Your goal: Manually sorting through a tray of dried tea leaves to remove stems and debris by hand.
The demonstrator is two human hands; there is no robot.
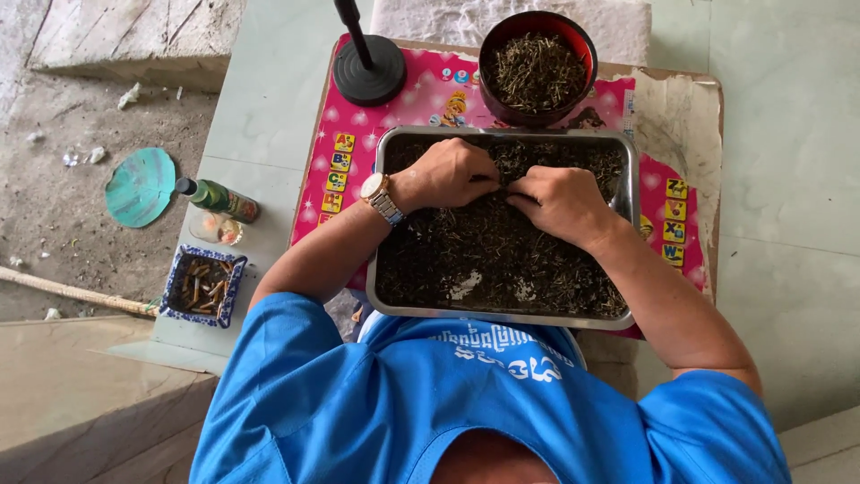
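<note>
A rectangular metal tray [385, 305] full of dark dried leaves and thin stems lies on a pink low table [408, 103] in front of me. My left hand [452, 173], with a wristwatch on the wrist, and my right hand [560, 203] meet over the middle of the tray. Both have fingers curled and pinched into the dried material, fingertips nearly touching each other. Just beyond the tray stands a dark red bowl [537, 67] filled with sorted dried stems.
A black round stand base with a pole [369, 67] sits on the table's far left. On the floor to the left are a small green bottle [218, 198], a blue patterned square dish of brown stubs [203, 285], a teal round lid [140, 186] and a stick [72, 293].
</note>
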